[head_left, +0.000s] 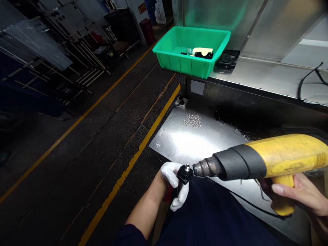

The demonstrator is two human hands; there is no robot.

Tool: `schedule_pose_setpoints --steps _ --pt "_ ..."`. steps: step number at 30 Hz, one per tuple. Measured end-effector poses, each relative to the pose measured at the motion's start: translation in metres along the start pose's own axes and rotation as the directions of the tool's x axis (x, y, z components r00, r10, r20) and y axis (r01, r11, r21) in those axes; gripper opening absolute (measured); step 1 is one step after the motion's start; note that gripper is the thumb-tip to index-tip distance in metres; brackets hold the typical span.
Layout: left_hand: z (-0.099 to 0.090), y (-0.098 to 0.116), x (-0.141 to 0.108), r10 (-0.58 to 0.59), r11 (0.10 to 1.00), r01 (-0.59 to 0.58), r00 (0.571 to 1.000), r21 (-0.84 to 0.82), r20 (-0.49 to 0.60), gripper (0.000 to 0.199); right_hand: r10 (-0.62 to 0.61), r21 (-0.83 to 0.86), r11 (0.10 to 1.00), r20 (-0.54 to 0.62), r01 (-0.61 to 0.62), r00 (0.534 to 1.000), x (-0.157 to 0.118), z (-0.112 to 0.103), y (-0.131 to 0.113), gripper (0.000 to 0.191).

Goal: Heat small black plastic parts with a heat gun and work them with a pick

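- blk plastic fitting (185, 175) w/ metal stud (187, 167): held up just beside nozzle, above near edge of steel sheet (179, 143)
- L hand (170, 179), white glove: fingers clamped round fitting
- R hand (294, 193), bare: fingers wrapped on grip of yellow heat gun (282, 153)
- step in hand: nozzle (206, 167) pointed at fitting; can't tell if gun's running
- gun cord (241, 200) droops across sheet
- steel balls (192, 120) lie well apart from hands, open sheet between
- green plastic crate (191, 30) on steel bench (266, 77), far side
- open floor left of sheet edge
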State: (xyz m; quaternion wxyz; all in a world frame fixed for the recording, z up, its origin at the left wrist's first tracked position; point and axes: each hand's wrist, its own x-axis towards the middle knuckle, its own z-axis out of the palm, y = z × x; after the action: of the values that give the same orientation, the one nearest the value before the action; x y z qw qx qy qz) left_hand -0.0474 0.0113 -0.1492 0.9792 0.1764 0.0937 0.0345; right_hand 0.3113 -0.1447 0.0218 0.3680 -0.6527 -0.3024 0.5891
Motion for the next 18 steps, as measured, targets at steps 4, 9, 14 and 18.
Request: schedule_pose_setpoints --steps 4,9,14,18 --pt "0.012 0.002 -0.001 -0.278 0.951 0.229 0.926 0.207 0.256 0.022 0.003 -0.020 1.000 0.014 -0.002 1.000 0.001 -0.003 0.004 0.043" --pt "0.023 0.003 0.000 -0.334 0.939 0.284 0.887 0.193 0.319 0.029 -0.014 -0.043 0.999 0.027 0.015 1.000 0.001 -0.003 0.006 0.046" --pt "0.025 0.001 -0.003 -0.236 0.961 0.201 0.955 0.192 0.181 0.021 0.026 -0.021 0.999 0.002 -0.026 1.000 -0.001 -0.002 0.004 0.045" --pt "0.032 0.002 -0.005 -0.236 0.956 0.200 0.959 0.214 0.158 0.019 0.009 0.006 1.000 0.013 -0.009 1.000 -0.001 -0.002 0.004 0.043"
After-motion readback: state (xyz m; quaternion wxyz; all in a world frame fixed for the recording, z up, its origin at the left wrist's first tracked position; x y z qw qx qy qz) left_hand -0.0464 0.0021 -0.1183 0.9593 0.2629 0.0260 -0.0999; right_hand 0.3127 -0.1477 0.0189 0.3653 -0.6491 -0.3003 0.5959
